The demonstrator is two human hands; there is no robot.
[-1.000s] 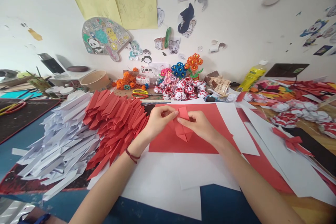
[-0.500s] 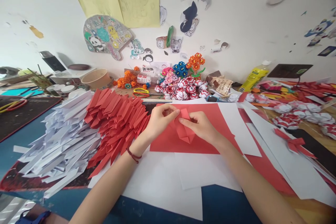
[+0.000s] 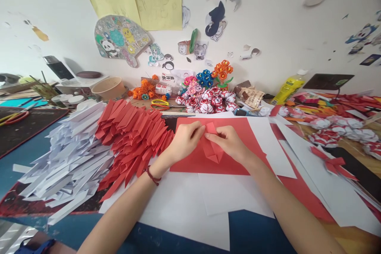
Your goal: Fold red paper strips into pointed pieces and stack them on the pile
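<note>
A folded piece of red paper (image 3: 213, 152), with creased flaps and a pointed lower end, is held up over a flat red sheet (image 3: 190, 162). My right hand (image 3: 230, 142) pinches it from the right, thumb lying across its front. At the upper left edge of the piece, my left hand (image 3: 185, 138) has thumb and fingertips pressed together; the exact contact is partly hidden by the fingers. Left of my hands lies a heap of folded red paper strips (image 3: 133, 139), beside a heap of folded white paper strips (image 3: 77, 162).
White sheets (image 3: 178, 202) lie under and in front of the red sheet. Red-and-white paper flowers (image 3: 206, 103) stand at the back. To the right are more sheets and a red paper bow shape (image 3: 335, 162). A yellow bottle (image 3: 288, 87) and yellow-handled scissors (image 3: 160, 104) sit near the wall.
My left hand has turned slightly, its fingers curling closer together at the paper's edge. The folded piece and both hands have shifted a little to the right in view.
</note>
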